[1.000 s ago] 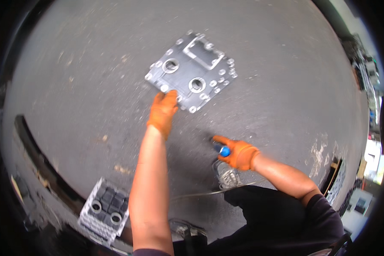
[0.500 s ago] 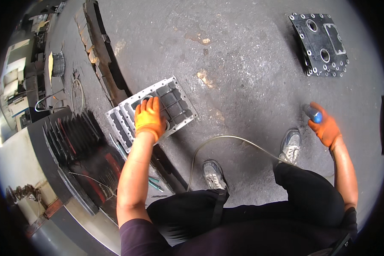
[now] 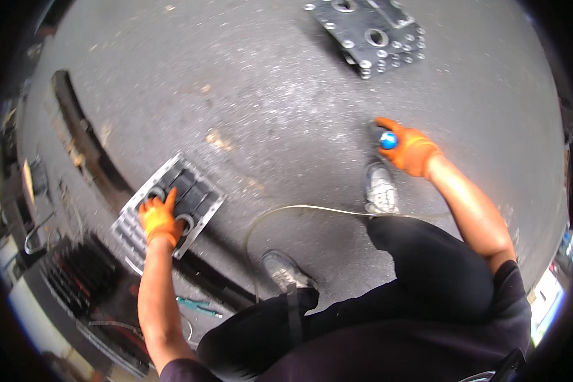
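Observation:
My left hand [image 3: 159, 219], in an orange glove, lies with spread fingers on a grey metal casting [image 3: 200, 200] that has ribs, ring-shaped bores and a rim of bolt holes. The casting rests at a slant against a long dark beam [image 3: 92, 143]. Just beyond my right shoe, my right hand [image 3: 414, 151], also gloved in orange, is closed round a dark tool with a blue round end [image 3: 388, 140]. The fingers hide most of that tool, and its kind cannot be made out.
A similar dark plate [image 3: 356, 38] with bores and edge holes stands at the top. A thin clear hose [image 3: 299, 207] curves across the floor between my shoes. Green-handled pliers [image 3: 197, 307] lie by my left forearm. Black finned parts [image 3: 83, 274] stand at lower left.
The whole view has swung, so floor things sit farther left. My left fingers have spread wider on the casting. My right hand, still gripping the tool, has come left toward the right shoe.

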`<state>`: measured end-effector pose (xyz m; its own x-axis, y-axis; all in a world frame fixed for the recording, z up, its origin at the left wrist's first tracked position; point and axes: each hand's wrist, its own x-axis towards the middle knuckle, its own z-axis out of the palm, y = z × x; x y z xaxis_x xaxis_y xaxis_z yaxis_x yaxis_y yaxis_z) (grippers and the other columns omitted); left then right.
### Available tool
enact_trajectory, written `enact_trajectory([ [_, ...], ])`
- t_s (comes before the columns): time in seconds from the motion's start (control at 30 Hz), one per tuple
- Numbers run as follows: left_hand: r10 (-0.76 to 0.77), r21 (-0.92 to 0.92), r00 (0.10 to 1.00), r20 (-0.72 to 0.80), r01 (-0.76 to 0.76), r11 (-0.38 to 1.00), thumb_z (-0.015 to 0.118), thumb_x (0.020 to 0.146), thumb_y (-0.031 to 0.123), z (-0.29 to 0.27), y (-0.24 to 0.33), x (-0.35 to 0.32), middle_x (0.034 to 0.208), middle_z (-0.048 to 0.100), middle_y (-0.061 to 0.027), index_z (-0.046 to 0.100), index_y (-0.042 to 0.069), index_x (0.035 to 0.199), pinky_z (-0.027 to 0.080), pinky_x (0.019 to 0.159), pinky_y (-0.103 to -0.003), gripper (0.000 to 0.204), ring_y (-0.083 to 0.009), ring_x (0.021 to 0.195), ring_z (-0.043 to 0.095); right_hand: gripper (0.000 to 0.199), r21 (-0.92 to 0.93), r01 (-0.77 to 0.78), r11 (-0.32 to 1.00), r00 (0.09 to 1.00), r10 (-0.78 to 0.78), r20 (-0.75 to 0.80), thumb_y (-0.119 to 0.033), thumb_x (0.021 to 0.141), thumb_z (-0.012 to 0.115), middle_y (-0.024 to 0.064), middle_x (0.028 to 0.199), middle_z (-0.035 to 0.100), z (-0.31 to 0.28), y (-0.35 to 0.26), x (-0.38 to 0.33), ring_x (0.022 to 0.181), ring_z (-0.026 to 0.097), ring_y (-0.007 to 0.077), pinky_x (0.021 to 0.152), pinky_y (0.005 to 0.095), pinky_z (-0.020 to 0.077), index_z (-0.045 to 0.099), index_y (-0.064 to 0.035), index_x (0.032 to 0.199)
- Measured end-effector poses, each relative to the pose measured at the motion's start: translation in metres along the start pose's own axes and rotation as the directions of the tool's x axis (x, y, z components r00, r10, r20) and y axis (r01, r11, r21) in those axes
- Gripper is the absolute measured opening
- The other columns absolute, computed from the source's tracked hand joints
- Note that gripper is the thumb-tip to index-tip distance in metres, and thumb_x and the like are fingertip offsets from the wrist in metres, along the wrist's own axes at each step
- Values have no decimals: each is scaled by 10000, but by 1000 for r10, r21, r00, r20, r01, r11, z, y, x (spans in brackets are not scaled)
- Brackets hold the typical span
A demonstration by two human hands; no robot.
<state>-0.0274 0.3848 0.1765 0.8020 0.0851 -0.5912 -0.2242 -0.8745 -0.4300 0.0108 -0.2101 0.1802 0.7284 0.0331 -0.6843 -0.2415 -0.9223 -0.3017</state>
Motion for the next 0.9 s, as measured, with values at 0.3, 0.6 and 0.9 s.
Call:
enact_trajectory([
  [0.3,291,-337,868,-403,-436,835,947,689,272,-57,104,12,1370,638,-257,552,284,1630,314,1284,-635,1020,-458,1394,550,685,97,-87,992,991,76,109,-323,1041,717,261,1358,731,-15,-1,1,1276,691,436,1088,492,549,451,-214,1662],
  [0.6,389,-428,850,-356,-518,741,902,847,349,-83,282,78,1489,604,-182,525,271,1615,292,1318,-577,859,-398,1503,476,686,198,-1,980,999,12,-53,-392,1009,754,247,1312,749,-6,10,-5,1220,708,438,1043,473,562,510,-196,1620],
  [0.9,421,-351,900,-110,-431,831,797,874,697,-87,283,72,1867,115,-126,330,346,1745,173,1350,-590,1048,-394,1699,134,705,621,16,784,1000,0,-26,-356,959,835,74,1104,776,-37,-18,15,964,706,145,866,315,565,586,-109,1570],
])
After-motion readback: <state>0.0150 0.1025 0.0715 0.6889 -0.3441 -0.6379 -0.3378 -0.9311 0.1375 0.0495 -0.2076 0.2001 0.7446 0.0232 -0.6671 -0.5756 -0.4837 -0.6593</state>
